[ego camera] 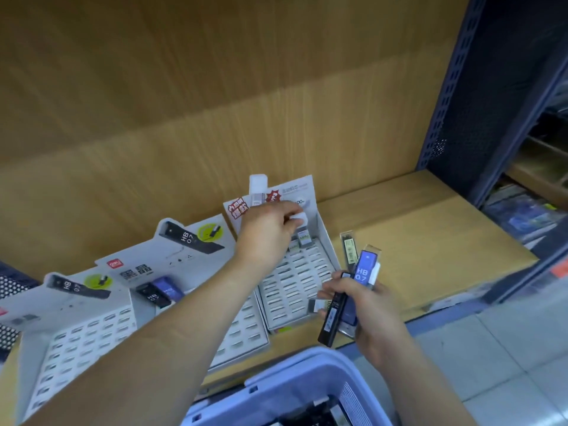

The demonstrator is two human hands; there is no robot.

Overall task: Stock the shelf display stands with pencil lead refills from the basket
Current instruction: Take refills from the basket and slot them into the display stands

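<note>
Refills [365, 270] gripped in right hand [373, 321], left hand [264, 235] pinching half-hidden white refill [299, 218]; basket [276, 382] cropped

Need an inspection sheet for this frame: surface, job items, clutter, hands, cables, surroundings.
Surface: wooden shelf with three display stands side by side on it.
Job's things: right stand has a few refills in its back rows and most slots are empty; middle stand and left stand show mostly empty slots; blue basket sits below the shelf edge with dark packs inside.
Clutter: nothing seen.
Hands: left hand pinches a white-capped refill over the right stand's back rows; right hand grips a bunch of refill cases.
Cables: nothing seen.
Surroundings: dark perforated upright, tiled floor.
</note>
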